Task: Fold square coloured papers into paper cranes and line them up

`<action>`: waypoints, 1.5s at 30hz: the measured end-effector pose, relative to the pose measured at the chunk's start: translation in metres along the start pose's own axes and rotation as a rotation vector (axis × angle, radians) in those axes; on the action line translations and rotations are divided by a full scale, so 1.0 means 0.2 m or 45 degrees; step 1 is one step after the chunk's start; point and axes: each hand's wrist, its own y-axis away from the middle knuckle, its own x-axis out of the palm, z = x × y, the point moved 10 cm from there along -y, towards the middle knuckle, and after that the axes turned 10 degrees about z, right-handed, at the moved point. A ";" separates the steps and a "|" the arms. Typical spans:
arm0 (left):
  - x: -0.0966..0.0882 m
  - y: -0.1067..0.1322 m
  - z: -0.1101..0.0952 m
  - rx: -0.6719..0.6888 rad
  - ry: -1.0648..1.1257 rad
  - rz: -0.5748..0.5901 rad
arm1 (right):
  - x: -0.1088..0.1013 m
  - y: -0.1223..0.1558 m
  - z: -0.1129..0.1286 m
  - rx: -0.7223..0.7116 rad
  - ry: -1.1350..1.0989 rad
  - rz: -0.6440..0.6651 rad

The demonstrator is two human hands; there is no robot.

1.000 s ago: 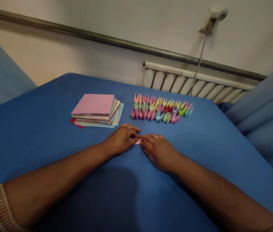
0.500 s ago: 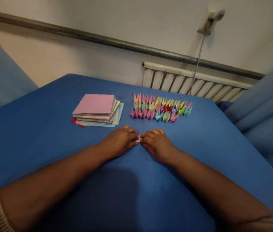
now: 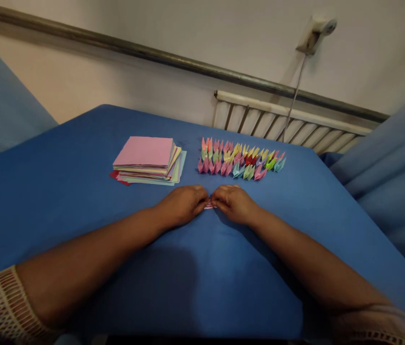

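Observation:
A small folded pink paper point(image 3: 209, 205) lies low over the blue table between my two hands, mostly covered by fingers. My left hand point(image 3: 185, 203) has its fingertips closed on the paper's left side. From the other side my right hand point(image 3: 234, 203) pinches the right part, thumb and fingers bent together. The fingertips of both hands nearly meet. Beyond them stand rows of folded paper cranes point(image 3: 240, 160) in pink, yellow, green, red and blue. Behind my left hand is a stack of square coloured paper point(image 3: 145, 153), pink on top.
A blue cover point(image 3: 116, 268) spreads over the table under my forearms. Along the far edge are a white radiator point(image 3: 260, 115), a metal rail point(image 3: 174, 60) and a hanging cord point(image 3: 295, 96). Blue curtains point(image 3: 392, 187) hang at both sides.
My fingers have curled in more and both hands have come closer together around the pink paper. The paper now shows as a narrow strip. The view has shifted slightly.

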 end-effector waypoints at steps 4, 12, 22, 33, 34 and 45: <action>0.01 0.00 0.03 -0.038 0.038 -0.026 | 0.01 0.00 -0.03 0.007 -0.118 -0.050; 0.03 -0.02 0.09 -0.150 0.145 -0.022 | 0.03 0.00 -0.03 0.062 -0.065 -0.120; 0.03 -0.02 0.11 -0.214 0.222 -0.026 | 0.01 0.00 -0.03 0.069 -0.070 -0.151; 0.01 -0.03 0.07 -0.115 0.293 0.017 | 0.03 0.01 -0.02 0.020 -0.061 -0.071; 0.01 -0.04 0.07 -0.132 0.296 0.004 | 0.03 0.01 -0.02 0.036 -0.063 -0.079; 0.01 -0.02 0.12 -0.332 0.116 -0.105 | 0.02 0.00 -0.04 0.114 -0.021 -0.123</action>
